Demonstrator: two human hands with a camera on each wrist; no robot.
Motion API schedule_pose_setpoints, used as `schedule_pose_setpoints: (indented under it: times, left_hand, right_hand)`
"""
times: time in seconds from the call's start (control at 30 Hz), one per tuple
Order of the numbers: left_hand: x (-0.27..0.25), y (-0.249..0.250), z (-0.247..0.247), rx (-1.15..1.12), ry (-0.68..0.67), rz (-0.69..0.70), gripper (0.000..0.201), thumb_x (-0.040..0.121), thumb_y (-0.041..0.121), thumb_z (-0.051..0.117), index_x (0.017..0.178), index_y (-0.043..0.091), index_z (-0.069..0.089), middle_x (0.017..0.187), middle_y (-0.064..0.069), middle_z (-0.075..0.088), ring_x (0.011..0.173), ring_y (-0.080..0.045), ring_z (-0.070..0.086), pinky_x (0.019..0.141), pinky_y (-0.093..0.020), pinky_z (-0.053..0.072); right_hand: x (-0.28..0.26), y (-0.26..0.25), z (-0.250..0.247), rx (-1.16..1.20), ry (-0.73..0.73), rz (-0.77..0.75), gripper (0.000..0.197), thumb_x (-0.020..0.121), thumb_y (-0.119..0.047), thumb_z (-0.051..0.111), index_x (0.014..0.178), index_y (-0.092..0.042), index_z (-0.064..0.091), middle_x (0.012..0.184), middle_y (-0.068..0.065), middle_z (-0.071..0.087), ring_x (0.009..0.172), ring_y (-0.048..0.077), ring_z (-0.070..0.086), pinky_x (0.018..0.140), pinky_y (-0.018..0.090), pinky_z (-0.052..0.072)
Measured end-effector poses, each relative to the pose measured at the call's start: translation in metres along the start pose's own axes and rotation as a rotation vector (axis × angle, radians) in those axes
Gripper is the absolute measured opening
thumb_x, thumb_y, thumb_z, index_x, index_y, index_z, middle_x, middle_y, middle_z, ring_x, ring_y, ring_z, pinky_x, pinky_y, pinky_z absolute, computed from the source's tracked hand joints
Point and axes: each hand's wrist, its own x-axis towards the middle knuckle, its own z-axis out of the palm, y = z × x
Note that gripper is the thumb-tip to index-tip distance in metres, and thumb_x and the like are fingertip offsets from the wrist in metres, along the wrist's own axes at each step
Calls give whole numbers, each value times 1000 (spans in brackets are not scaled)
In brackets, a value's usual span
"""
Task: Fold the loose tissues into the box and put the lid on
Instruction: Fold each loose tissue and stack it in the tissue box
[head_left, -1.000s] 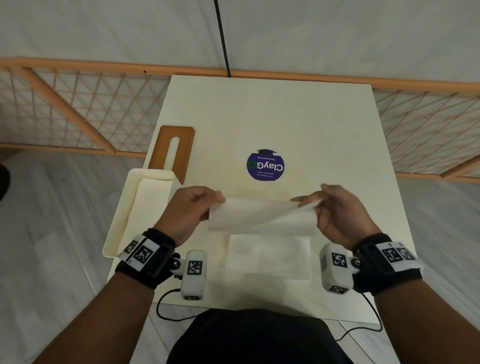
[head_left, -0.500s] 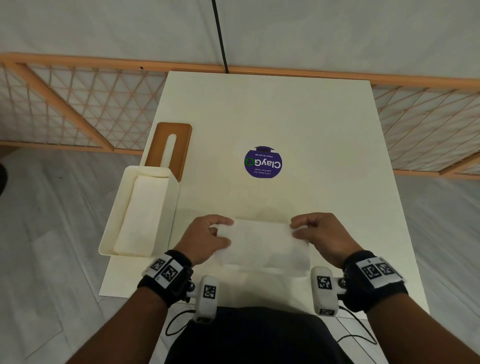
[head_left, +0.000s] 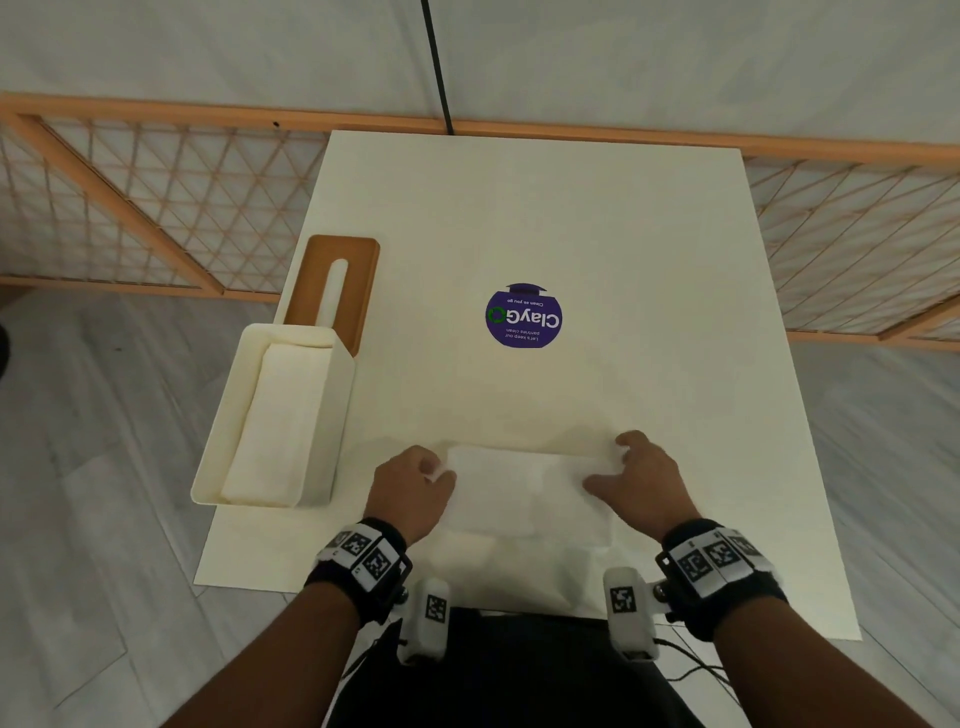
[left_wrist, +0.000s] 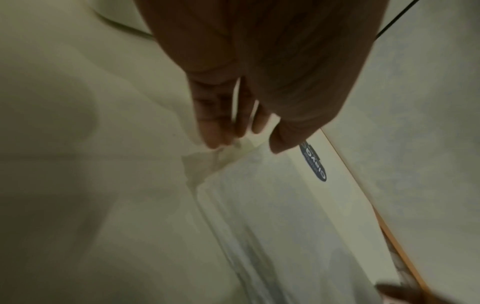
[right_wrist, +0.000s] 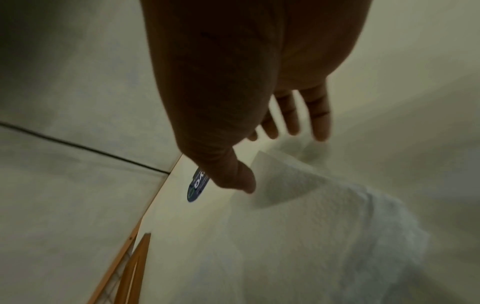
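The tissue (head_left: 524, 491) is laid flat on the surface (head_left: 571, 234) near the front edge. Its left end is pinched by the left hand (head_left: 413, 488); the right hand (head_left: 639, 480) is spread loosely over its right end, grip released. Thin and limp, it is best taken by the corners. The box (head_left: 311, 410) waits at left, lid (head_left: 332, 288) behind. Fingertip contact is blurred in the wrist views.

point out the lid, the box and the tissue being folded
lid (head_left: 311, 283), head view, on its brown top left of the slot
box (head_left: 223, 415), head view, on its left wall
tissue (head_left: 519, 488), head view, on its flat middle
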Motion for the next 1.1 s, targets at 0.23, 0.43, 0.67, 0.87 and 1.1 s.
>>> schedule_pose_setpoints:
  times: [0.23, 0.43, 0.67, 0.87, 1.1]
  left_hand:
    - [0, 23, 14, 270, -266, 4, 23, 94, 25, 53, 107, 6, 55, 109, -9, 61, 89, -18, 52, 74, -26, 40]
    - [5, 35, 23, 22, -315, -172, 51, 88, 15, 58, 134, 3, 40, 128, -11, 54, 112, -26, 56, 87, -31, 49]
    - [2, 41, 17, -349, -292, -223, 52, 70, 16, 64, 120, 12, 47, 114, -6, 59, 102, -26, 61, 90, -46, 57]
    - [2, 36, 8, -554, -129, -78, 59, 71, -15, 66, 120, 14, 53, 109, -6, 65, 100, -23, 63, 76, -32, 56]
    - [8, 26, -6, -399, -3, 238, 39, 72, -13, 63, 96, 17, 70, 93, 12, 72, 82, 6, 66, 70, -11, 49]
  right_hand:
    - [3, 0, 14, -85, -124, 164, 46, 73, -43, 84, 88, -7, 58, 87, 2, 62, 87, 23, 59, 69, 31, 47]
    - [11, 5, 35, 185, -101, 232, 75, 42, -44, 85, 103, -8, 61, 98, 7, 70, 91, 28, 68, 78, 41, 60]
    - [5, 9, 28, 667, -139, 138, 88, 47, -11, 86, 125, -11, 46, 111, 13, 64, 98, 32, 67, 74, 53, 61]
    - [-9, -15, 4, 651, -87, -100, 59, 56, -8, 76, 110, -25, 60, 99, 1, 68, 86, 20, 65, 70, 41, 58]
    - [-11, -24, 3, 447, 82, -338, 25, 73, 3, 75, 80, -16, 61, 72, 5, 63, 57, 4, 46, 53, 18, 39]
